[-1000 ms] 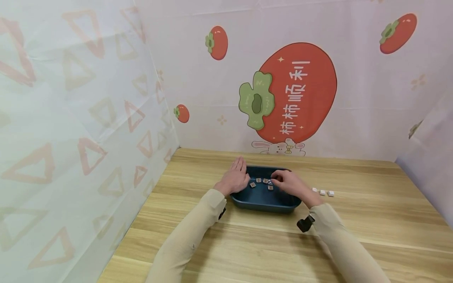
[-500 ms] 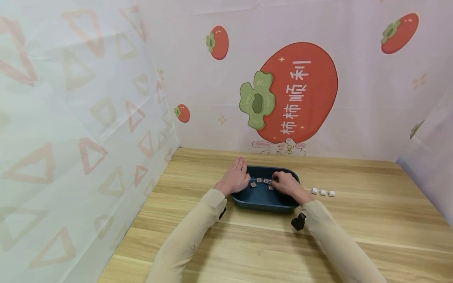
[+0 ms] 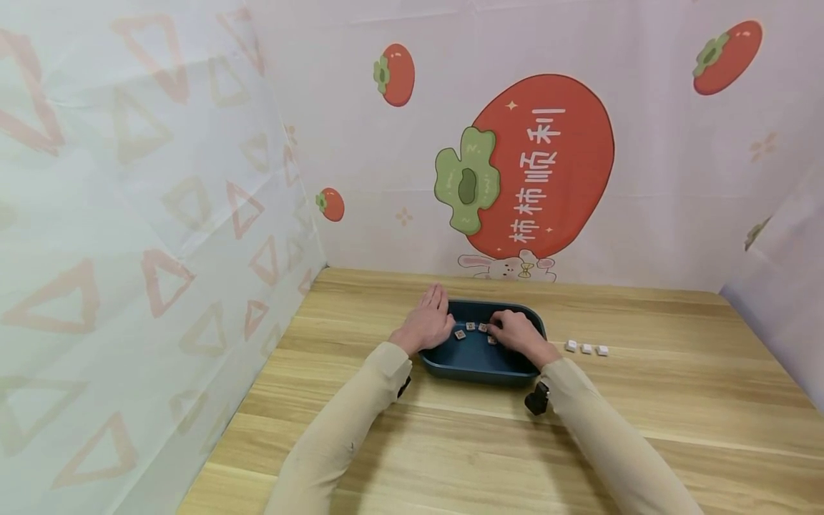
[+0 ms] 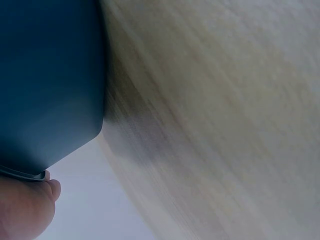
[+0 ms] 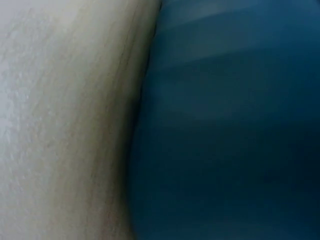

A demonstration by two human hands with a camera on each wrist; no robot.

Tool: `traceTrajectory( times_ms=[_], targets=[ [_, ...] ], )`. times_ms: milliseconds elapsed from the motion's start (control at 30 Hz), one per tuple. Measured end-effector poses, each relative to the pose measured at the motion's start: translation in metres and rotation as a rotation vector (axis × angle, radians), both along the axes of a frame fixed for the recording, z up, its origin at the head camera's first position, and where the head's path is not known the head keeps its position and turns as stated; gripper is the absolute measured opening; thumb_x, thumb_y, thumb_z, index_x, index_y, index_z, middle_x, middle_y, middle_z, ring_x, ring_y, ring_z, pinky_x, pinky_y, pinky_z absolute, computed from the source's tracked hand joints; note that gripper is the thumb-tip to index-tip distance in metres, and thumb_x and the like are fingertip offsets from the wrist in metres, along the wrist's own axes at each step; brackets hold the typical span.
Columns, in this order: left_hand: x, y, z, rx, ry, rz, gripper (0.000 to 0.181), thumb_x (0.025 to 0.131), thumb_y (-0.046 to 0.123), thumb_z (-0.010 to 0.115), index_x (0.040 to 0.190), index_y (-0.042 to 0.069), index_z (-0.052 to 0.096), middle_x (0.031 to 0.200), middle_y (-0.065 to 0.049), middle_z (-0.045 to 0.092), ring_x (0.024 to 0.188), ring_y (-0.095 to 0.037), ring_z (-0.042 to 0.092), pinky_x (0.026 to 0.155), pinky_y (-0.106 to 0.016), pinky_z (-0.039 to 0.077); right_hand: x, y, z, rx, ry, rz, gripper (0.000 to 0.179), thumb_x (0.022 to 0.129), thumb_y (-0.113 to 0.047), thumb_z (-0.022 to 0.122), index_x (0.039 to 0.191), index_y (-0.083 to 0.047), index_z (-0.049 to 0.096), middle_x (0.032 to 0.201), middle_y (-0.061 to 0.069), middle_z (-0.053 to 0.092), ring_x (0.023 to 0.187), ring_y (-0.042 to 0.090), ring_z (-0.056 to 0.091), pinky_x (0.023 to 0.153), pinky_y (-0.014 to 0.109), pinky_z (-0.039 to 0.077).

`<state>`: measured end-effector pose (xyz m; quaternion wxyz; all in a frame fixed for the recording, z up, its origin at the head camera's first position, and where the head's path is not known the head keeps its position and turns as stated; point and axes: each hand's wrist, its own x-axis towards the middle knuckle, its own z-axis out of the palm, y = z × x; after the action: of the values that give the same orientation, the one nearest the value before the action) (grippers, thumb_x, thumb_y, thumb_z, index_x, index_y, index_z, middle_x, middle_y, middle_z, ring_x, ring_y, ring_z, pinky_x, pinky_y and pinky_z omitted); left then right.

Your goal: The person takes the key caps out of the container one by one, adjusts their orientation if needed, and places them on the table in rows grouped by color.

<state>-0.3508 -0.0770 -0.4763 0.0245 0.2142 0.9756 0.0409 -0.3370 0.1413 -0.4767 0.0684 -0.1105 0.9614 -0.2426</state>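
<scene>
In the head view a dark blue tray stands on the table, with several small blocks inside that bear brown printed faces. My left hand lies over the tray's left end with its fingers straight and close together. In the left wrist view part of that hand touches the tray's rim. My right hand reaches over the right end, and its curled thumb and forefinger pinch a small block that they mostly hide. Just below those fingertips lies another block. Only tray wall and table show in the right wrist view.
To the right of the tray, three white blocks sit in a short row on the wooden table. A printed cloth wall rises behind the table, and another stands along the left.
My right hand has moved left and its thumb and forefinger have closed over a block that showed earlier. My left hand and the tray have stayed in place.
</scene>
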Motion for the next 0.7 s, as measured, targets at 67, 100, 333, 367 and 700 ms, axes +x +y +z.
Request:
traceTrajectory(
  times_ms=[67,100,333,367,700],
  targets=[
    [0.0001,0.0,0.0005,0.001,0.0,0.001,0.064,0.105,0.034,0.025,0.157,0.001,0.009,0.166,-0.015,0.004,0.155,-0.027,-0.002,0.126,-0.038,0.008,-0.0002,-0.0004,0.0,0.0,-0.003,0.001,0.023,0.099,-0.02,0.056,0.107,-0.004,0.069,0.08,0.007,0.064,0.063,0.016,0.057,0.056,0.027,0.046],
    [0.0002,0.0001,0.0009,0.001,-0.005,0.003,0.064,0.105,0.034,0.024,0.157,0.001,0.009,0.166,-0.014,0.003,0.155,-0.026,-0.002,0.126,-0.038,0.008,-0.0005,-0.0001,-0.0003,0.001,-0.004,0.005,0.022,0.099,-0.019,0.056,0.107,-0.004,0.069,0.08,0.007,0.064,0.063,0.016,0.057,0.055,0.027,0.046],
    [0.0014,0.0003,0.0025,-0.003,-0.015,0.002,0.064,0.105,0.034,0.024,0.157,0.001,0.009,0.167,-0.012,0.0,0.155,-0.025,-0.004,0.126,-0.038,0.006,-0.0013,0.0018,-0.0022,-0.005,0.015,0.002,0.02,0.097,-0.019,0.057,0.102,-0.005,0.069,0.075,0.005,0.064,0.06,0.015,0.056,0.054,0.026,0.044],
    [0.0017,0.0003,0.0024,-0.003,-0.014,0.001,0.064,0.105,0.034,0.024,0.157,0.001,0.009,0.167,-0.012,0.0,0.155,-0.026,-0.003,0.126,-0.038,0.006,-0.0009,0.0021,-0.0016,-0.005,0.021,0.003,0.02,0.097,-0.019,0.057,0.101,-0.004,0.069,0.074,0.005,0.064,0.06,0.015,0.056,0.053,0.026,0.044],
    [0.0029,0.0002,0.003,0.008,-0.01,0.003,0.064,0.105,0.034,0.026,0.157,0.001,0.008,0.167,-0.013,0.001,0.155,-0.026,-0.002,0.126,-0.038,0.006,0.0044,0.0053,0.0037,-0.061,0.019,-0.032,0.018,0.095,-0.018,0.058,0.102,-0.003,0.066,0.076,0.006,0.065,0.055,0.014,0.058,0.053,0.026,0.05]
  ],
)
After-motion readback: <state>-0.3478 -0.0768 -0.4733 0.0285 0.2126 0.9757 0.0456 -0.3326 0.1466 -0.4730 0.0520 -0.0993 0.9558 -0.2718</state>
